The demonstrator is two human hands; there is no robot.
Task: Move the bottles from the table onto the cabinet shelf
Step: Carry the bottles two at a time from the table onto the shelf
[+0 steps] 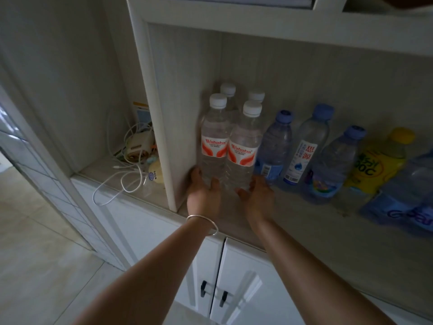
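Several clear white-capped water bottles with red-and-white labels stand at the left end of the cabinet shelf [293, 221], against its side panel. My left hand [203, 192] cups the base of the front left bottle [214, 141], fingers on its left side and thumb in front. My right hand [257, 195] cups the base of the front right bottle [243, 146] the same way. Both bottles stand upright on the shelf. Two more white-capped bottles [228, 90] stand behind them.
Right of my hands stand three blue-capped bottles [276, 146], a yellow drink bottle [379, 160] and a blue-labelled bottle [403, 202] at the frame edge. The open niche to the left holds tangled white cables and chargers [134, 148]. White cabinet doors [234, 289] lie below.
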